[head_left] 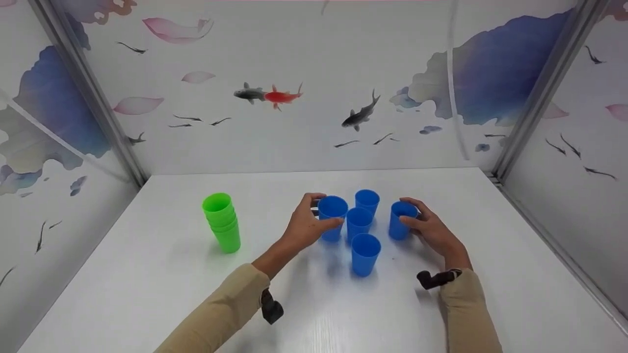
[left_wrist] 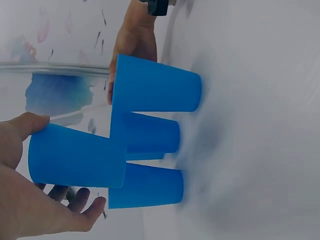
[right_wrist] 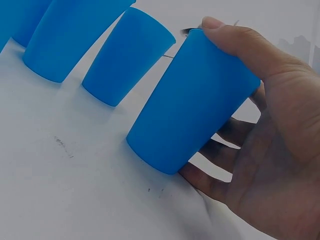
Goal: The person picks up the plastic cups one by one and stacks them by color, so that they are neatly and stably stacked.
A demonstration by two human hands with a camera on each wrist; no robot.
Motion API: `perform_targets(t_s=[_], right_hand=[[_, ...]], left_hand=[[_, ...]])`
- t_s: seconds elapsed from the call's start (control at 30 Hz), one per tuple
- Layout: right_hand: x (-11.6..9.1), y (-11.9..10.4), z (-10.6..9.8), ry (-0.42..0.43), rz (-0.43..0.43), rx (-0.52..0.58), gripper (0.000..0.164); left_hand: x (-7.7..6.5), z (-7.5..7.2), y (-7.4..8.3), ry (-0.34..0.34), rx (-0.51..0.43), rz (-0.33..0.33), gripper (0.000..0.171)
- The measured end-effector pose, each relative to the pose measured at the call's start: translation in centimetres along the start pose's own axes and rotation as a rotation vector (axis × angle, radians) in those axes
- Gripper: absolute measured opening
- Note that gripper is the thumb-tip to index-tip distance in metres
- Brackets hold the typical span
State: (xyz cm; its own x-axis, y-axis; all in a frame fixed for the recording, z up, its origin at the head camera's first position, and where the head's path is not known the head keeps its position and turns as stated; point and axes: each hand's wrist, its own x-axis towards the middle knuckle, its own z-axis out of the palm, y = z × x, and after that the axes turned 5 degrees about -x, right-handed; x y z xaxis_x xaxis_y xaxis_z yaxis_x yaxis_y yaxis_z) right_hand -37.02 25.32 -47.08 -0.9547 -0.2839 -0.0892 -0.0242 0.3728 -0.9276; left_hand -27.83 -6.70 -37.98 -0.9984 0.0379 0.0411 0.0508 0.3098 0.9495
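My left hand (head_left: 309, 223) grips a blue cup (head_left: 331, 230) between thumb and fingers. In the left wrist view this held cup (left_wrist: 75, 157) is raised off the table, its base overlapping the other cups. My right hand (head_left: 434, 230) has its thumb at the rim and its fingers round the far side of another blue cup (head_left: 397, 228), which stands upright at the right; the right wrist view shows this cup (right_wrist: 195, 100) close up. Between the hands stand three more upright blue cups: a front one (head_left: 365, 257), a middle one (head_left: 359, 224) and a back one (head_left: 367, 200).
A stack of nested green cups (head_left: 225, 228) stands at the left of the white table (head_left: 147, 294). Printed white panels (head_left: 314, 132) with fish and petals enclose the table's back and sides. Small black devices (head_left: 271, 308) are worn at both wrists.
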Motion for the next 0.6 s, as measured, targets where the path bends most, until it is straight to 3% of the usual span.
perform_targets(t_s=[0.27,0.6], right_hand=[[0.0,0.3,-0.3,0.001,-0.014,0.012,0.077],[0.0,0.2,-0.2,-0.003,-0.006,-0.006,0.079]], left_hand=[[1.0,0.2,2.7,0.005,-0.018,0.055,0.074],[2.2,2.4,5.4,-0.053,-0.037,0.100,0.073]])
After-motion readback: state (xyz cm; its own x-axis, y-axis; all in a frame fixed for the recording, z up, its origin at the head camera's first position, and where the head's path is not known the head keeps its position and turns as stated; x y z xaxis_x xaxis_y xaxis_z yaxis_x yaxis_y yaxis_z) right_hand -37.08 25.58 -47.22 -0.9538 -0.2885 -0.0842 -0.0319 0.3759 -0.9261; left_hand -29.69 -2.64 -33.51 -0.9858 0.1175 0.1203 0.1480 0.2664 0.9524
